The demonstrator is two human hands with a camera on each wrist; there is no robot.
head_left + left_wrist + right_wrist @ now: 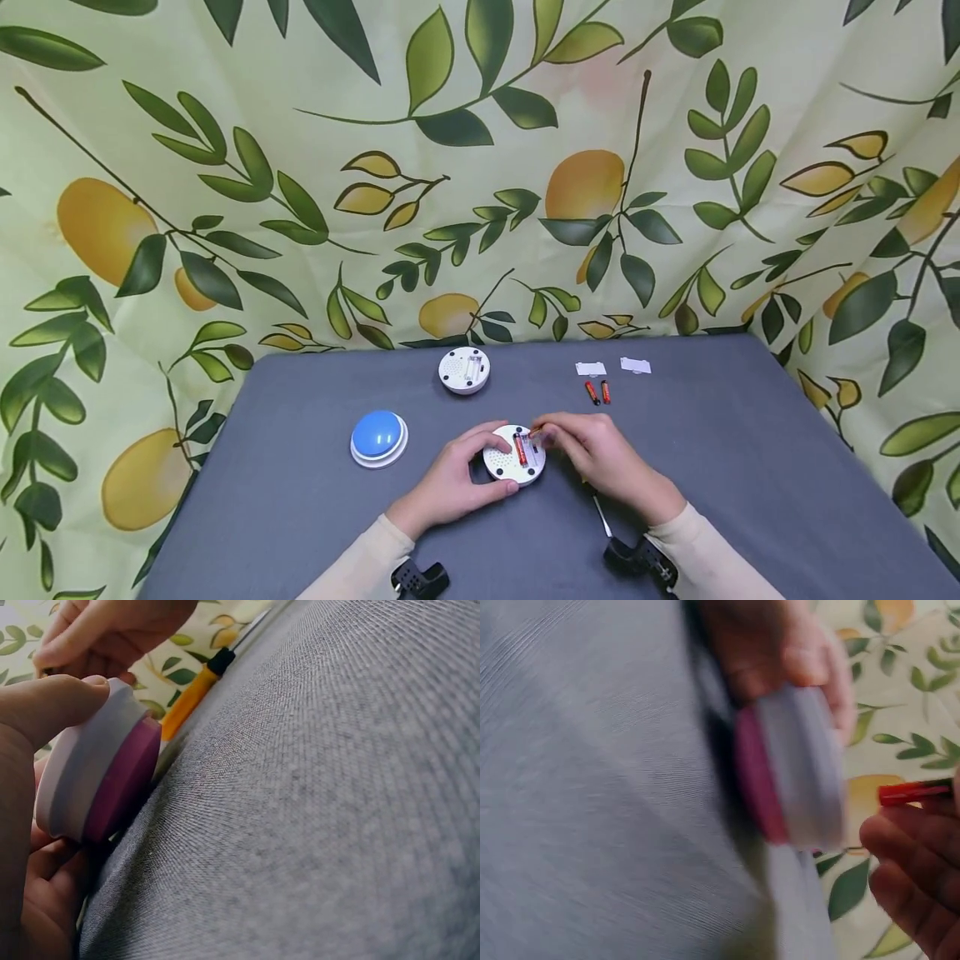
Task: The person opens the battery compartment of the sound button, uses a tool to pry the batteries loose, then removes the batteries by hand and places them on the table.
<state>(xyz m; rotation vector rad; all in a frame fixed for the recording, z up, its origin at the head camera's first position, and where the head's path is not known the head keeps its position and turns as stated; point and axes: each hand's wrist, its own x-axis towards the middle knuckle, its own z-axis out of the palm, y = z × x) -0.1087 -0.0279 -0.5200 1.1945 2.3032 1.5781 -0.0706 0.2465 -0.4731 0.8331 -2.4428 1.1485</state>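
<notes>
My left hand (454, 477) grips a round white push button (498, 463) by its sides, thumb at the near edge and fingers at the far edge. It lies upside down, its purple dome (126, 784) facing the table in the left wrist view. One red battery (520, 451) sits in the compartment on its upturned base. At the right of that compartment, my right hand (611, 457) pinches another red battery (906, 793) between thumb and fingers. In the right wrist view this battery is apart from the button.
A screwdriver (193, 697) with a yellow handle lies beside the right hand. Left of the hands stands a blue-domed button (377, 435). Farther back are an upturned white button (463, 371), two loose red batteries (605, 392) and two small white covers (590, 368), (636, 365).
</notes>
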